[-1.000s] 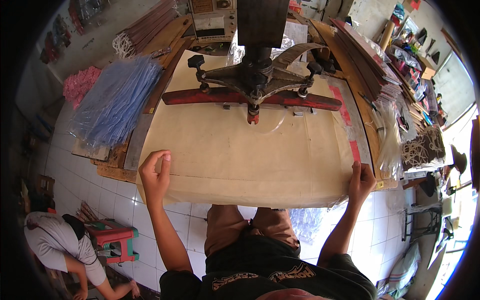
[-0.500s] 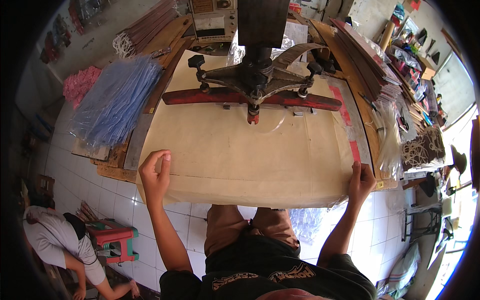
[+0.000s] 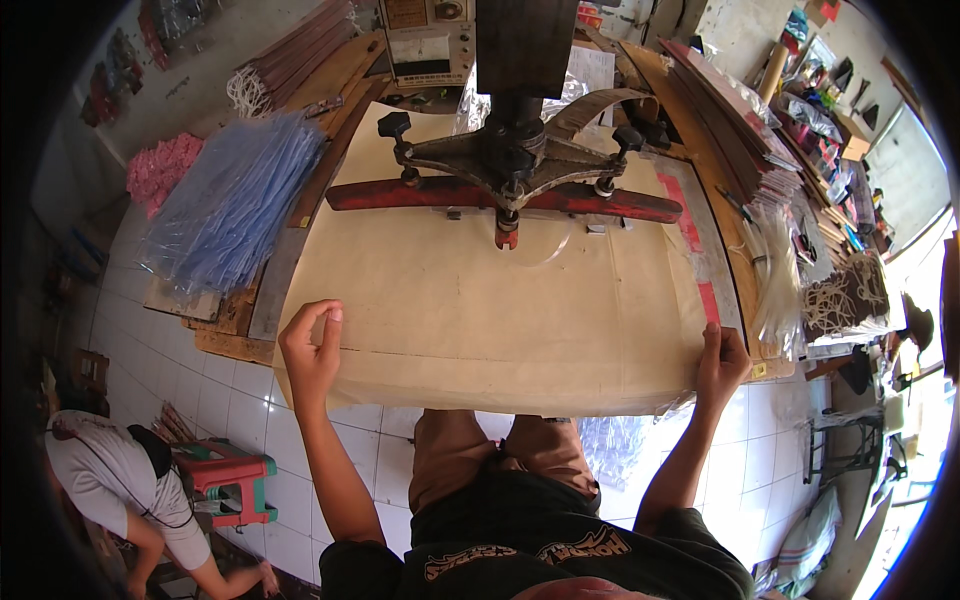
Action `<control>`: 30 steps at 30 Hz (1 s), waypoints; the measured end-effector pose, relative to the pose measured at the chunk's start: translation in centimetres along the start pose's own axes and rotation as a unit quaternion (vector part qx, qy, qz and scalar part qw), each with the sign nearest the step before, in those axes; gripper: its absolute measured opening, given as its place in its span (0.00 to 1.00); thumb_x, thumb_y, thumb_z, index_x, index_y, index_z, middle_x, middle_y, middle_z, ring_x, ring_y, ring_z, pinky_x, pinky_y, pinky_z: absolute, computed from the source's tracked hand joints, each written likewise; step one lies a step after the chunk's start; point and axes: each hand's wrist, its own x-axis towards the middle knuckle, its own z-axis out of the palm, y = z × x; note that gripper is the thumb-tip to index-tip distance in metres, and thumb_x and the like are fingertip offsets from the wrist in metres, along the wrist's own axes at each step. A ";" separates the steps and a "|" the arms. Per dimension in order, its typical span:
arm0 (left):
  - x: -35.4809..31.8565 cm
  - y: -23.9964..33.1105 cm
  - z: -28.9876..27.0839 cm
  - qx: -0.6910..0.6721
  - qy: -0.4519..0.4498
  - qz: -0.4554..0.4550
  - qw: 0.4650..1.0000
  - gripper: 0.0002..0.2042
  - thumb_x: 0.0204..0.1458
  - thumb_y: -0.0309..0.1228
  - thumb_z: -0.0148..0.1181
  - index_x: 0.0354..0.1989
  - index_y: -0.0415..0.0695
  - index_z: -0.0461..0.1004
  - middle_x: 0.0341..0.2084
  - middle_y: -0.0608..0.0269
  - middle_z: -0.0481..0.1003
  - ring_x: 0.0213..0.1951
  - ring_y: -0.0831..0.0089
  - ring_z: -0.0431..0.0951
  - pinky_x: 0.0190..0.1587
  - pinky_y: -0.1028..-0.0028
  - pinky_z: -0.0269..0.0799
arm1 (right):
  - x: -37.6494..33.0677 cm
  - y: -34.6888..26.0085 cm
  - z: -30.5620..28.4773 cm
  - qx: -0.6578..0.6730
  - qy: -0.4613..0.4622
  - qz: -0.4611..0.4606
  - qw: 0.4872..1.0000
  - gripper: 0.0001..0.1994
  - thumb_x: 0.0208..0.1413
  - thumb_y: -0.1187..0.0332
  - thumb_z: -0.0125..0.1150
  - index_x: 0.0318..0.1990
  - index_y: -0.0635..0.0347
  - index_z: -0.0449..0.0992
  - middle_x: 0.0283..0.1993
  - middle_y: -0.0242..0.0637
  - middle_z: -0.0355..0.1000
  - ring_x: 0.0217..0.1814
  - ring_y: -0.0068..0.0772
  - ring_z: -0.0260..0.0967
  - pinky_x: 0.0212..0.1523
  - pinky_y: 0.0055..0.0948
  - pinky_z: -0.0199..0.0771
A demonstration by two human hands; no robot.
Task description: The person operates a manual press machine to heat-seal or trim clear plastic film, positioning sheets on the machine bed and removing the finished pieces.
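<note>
L hand (image 3: 312,345) pinches the near-left edge of the beige sheet (image 3: 480,300), thumb & fingers closed on it; R hand (image 3: 722,362) grips the near-right corner. Sheet spreads away from both hands, long axis running L–R between them. Red press bar (image 3: 500,197) lies parallel at the far side, about equally far from each hand.

A big sheet (image 3: 480,310) lies on the table (image 3: 720,200). The press (image 3: 510,170) stands at its far side. The left hand (image 3: 312,345) rests on the sheet's near left corner, the right hand (image 3: 722,362) on its near right corner. Bags (image 3: 235,200) lie left of the sheet. A stool (image 3: 225,480) stands on the floor, lower left.
</note>
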 end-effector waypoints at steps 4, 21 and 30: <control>0.0 0.0 0.0 -0.004 0.001 -0.003 1.000 0.07 0.61 0.26 0.61 0.39 0.34 0.80 0.33 0.56 0.82 0.38 0.69 0.82 0.44 0.72 0.75 | 0.0 0.4 0.0 -0.002 0.003 -0.013 1.000 0.18 0.64 0.64 0.66 0.24 0.64 0.73 0.16 0.22 0.61 0.20 0.12 0.50 0.21 0.23 0.47; -0.2 -0.1 -0.1 -0.018 0.001 -0.022 1.000 0.09 0.62 0.29 0.61 0.40 0.33 0.80 0.34 0.56 0.83 0.40 0.71 0.82 0.47 0.73 0.75 | 0.0 0.4 0.0 0.006 0.002 0.002 1.000 0.17 0.64 0.63 0.66 0.26 0.67 0.76 0.16 0.23 0.61 0.21 0.12 0.52 0.22 0.22 0.49; -0.2 -0.1 0.0 -0.030 0.016 -0.016 0.999 0.09 0.61 0.29 0.62 0.40 0.33 0.80 0.33 0.56 0.83 0.39 0.70 0.82 0.46 0.72 0.75 | 0.2 0.4 0.2 0.006 0.012 0.003 1.000 0.17 0.63 0.62 0.67 0.26 0.67 0.76 0.16 0.23 0.62 0.20 0.13 0.53 0.22 0.22 0.51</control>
